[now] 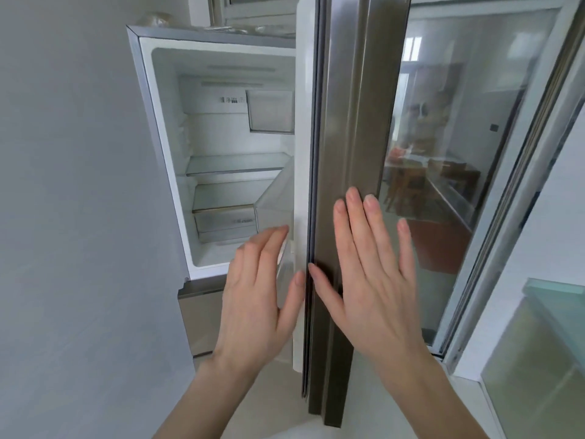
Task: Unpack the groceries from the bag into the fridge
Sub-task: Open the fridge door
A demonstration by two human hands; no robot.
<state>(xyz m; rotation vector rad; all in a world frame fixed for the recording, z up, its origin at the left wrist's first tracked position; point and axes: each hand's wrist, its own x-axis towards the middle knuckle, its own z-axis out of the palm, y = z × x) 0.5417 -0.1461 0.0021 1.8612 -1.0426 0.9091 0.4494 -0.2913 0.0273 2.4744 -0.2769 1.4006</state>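
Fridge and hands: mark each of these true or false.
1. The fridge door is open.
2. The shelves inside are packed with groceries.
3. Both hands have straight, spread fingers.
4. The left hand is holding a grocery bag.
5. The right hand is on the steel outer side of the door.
1. True. The fridge door stands open, edge-on to the camera.
2. False. The shelves that are visible hold no groceries.
3. True. The left hand and the right hand both have straight fingers.
4. False. It holds nothing; no bag is in view.
5. True. It lies against the steel face, while the left hand is on the inner white side.
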